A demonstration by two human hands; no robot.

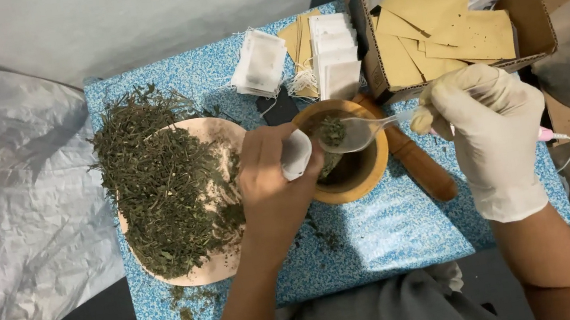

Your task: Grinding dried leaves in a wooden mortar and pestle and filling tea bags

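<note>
The bare left hand (270, 188) pinches a small, limp white paper tea bag (295, 154) open at its rim, light and easily torn, while the gloved right hand (495, 132) closes around a clear plastic spoon (356, 134) of crumbly dried green herb just beside it, over the round wooden mortar (347, 173).

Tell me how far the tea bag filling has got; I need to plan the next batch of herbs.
Done: a few white bags lie stacked behind the wooden mortar; whether they are filled is unclear. In hand: the left hand holds a white bag while the gloved right hand brings a spoon of herbs to it. Left: a large herb pile on the tray.
</note>
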